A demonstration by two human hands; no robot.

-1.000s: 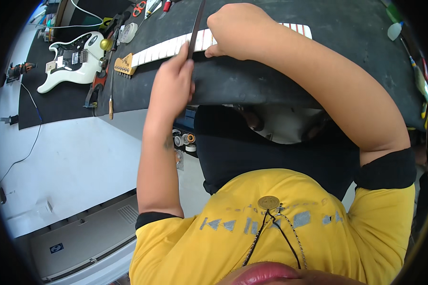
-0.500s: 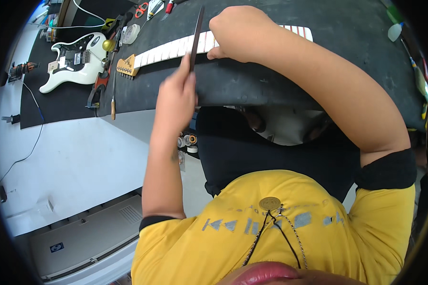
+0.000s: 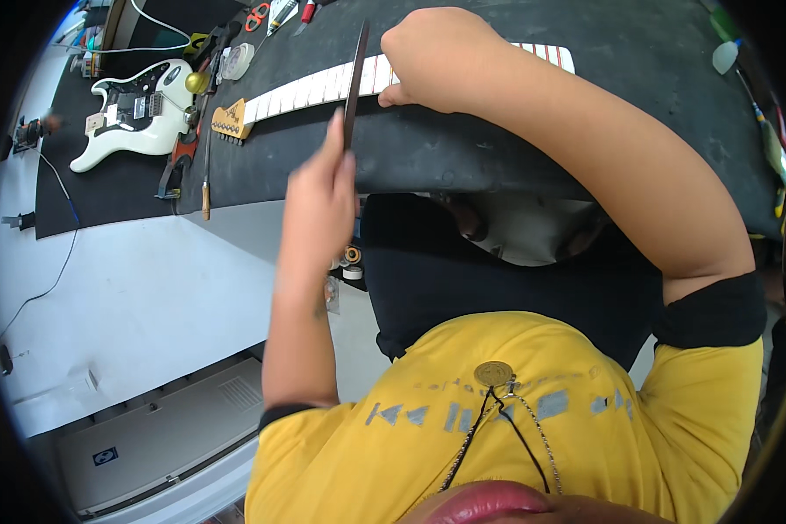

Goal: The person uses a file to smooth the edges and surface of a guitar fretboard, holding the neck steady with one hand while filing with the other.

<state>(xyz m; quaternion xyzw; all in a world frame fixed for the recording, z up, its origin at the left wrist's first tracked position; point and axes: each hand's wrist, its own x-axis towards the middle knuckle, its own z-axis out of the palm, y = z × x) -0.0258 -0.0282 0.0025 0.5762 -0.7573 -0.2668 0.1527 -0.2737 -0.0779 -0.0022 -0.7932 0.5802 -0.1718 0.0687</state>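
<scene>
A guitar neck (image 3: 310, 90) lies on the black bench mat, its tan headstock (image 3: 230, 120) with several tuners pointing left. Its fingerboard is covered in white strips between the frets. My left hand (image 3: 321, 196) is closed around the near end of a long dark file (image 3: 355, 83), which lies crosswise over the neck; the hand is a little blurred. To the right, my right hand (image 3: 437, 59) is closed over the neck, thumb at its near edge. That hand and forearm hide part of the fingerboard.
At the left lies a white electric guitar body (image 3: 148, 113). Beside it are a red-and-black clamp (image 3: 183, 150), a wooden-handled tool (image 3: 206, 196) and a tape roll (image 3: 237, 61). Red scissors (image 3: 258, 17) lie at the back. Several tools, including a green-handled one (image 3: 775, 157), line the right edge.
My left hand has drawn the file slightly toward me and a little left across the neck. My right hand keeps its place on the neck.
</scene>
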